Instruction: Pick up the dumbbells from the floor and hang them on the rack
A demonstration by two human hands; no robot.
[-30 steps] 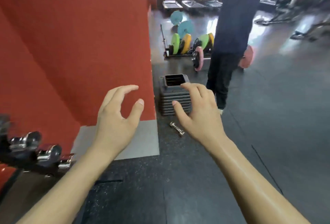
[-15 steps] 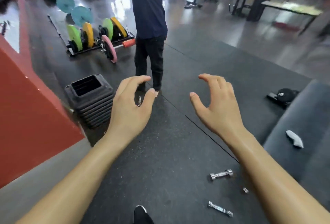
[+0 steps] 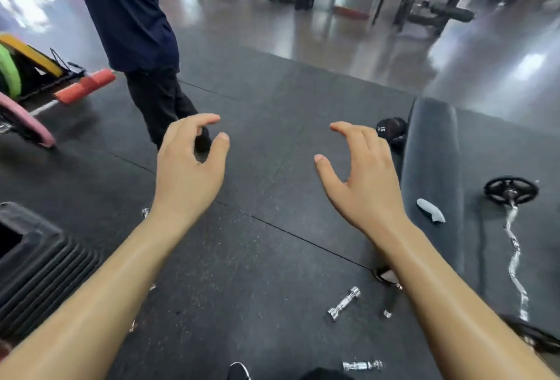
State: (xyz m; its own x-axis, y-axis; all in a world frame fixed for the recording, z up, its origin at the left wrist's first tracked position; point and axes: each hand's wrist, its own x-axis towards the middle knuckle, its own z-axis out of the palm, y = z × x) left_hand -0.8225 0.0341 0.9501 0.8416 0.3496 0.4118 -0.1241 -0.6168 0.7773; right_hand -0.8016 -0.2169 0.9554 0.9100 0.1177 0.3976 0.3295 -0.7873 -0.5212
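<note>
Small chrome dumbbells lie on the black rubber floor. One dumbbell [image 3: 344, 304] is between my forearms at lower right, and a second dumbbell [image 3: 362, 365] lies near the bottom edge. The end of a third dumbbell [image 3: 145, 212] peeks out beside my left wrist. My left hand [image 3: 189, 167] and my right hand [image 3: 360, 179] hover at mid-frame well above the floor, fingers curled and apart, holding nothing. The rack is out of view.
A person in dark clothes [image 3: 136, 31] stands just beyond my left hand. A stack of black step platforms [image 3: 33, 258] sits at lower left. A padded bench [image 3: 433, 167] and a curl bar [image 3: 515, 243] are at right. Coloured plates [image 3: 12, 76] lie far left.
My view has swung right, away from the red wall and the rack. The floor dumbbells now lie lower and nearer. Both hands stay empty and raised.
</note>
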